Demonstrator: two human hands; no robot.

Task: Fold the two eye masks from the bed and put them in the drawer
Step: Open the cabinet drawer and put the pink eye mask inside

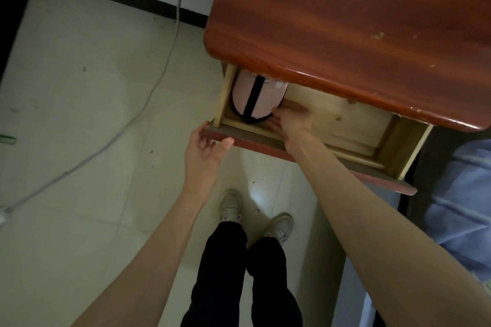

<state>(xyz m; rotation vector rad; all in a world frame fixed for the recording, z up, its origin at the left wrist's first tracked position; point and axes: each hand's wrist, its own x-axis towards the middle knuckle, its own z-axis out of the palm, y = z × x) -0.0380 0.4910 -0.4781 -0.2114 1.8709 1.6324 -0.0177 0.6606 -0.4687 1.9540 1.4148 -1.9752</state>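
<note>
One pink eye mask folded in drawer; second not seen; right hand loose beside it; left hand open at drawer front.

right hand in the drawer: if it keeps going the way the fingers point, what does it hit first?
Likely the pink eye mask: the right hand points left along the drawer floor, fingertips already at the mask's edge. Actual contact is hard to judge.

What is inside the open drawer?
A folded pink eye mask with a black strap lies in the drawer's left end, the right hand touching it. The tabletop covers the back; a second mask cannot be confirmed.
</note>
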